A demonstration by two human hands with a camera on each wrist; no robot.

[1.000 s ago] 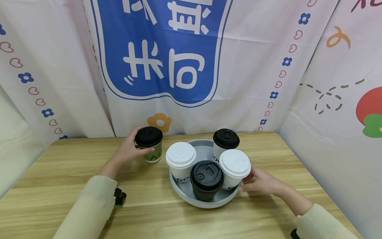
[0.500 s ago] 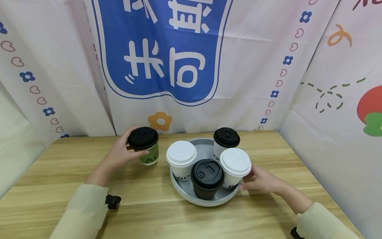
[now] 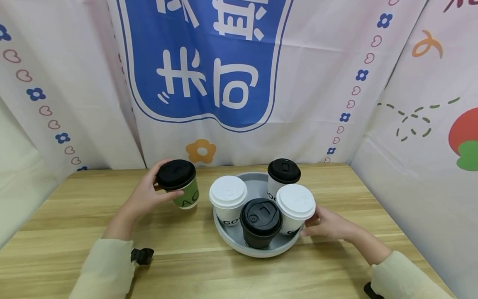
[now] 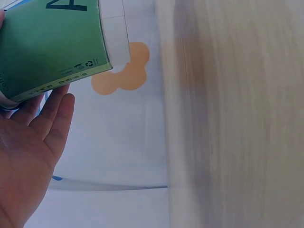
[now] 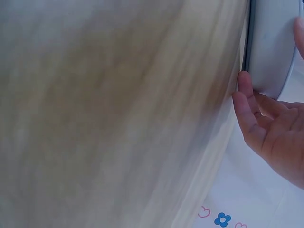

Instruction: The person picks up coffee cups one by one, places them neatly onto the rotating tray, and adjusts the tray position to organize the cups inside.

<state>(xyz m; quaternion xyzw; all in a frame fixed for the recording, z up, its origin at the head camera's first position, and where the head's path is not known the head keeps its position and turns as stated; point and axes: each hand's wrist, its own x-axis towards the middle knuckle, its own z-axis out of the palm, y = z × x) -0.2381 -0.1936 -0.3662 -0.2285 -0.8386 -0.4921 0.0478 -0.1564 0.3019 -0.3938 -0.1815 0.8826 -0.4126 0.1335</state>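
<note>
My left hand [image 3: 143, 195] grips a green paper coffee cup [image 3: 188, 195] with a black lid, left of the grey round tray [image 3: 239, 248]. The cup leans a little, and in the left wrist view its white base [image 4: 114, 33] shows a gap from the wooden tabletop [image 4: 237, 118]. My right hand [image 3: 328, 224] holds the tray's right rim, thumb on the near side and fingers curled at its outer wall [image 5: 273, 52]. On the tray stand two white-lidded cups, left [image 3: 228, 195] and right [image 3: 296, 203], a black cup [image 3: 261, 224] in front and a black-lidded white cup [image 3: 284, 174] behind.
A white printed cloth [image 3: 313, 83] with a blue sign hangs behind the table, and another cloth wall [image 3: 418, 158] stands at the right. The wooden tabletop [image 3: 179, 265] extends in front of the tray and to both sides.
My left hand has moved the green cup left and slightly toward me, away from the tray, and the cup now leans more. My right hand and the tray have stayed in place.
</note>
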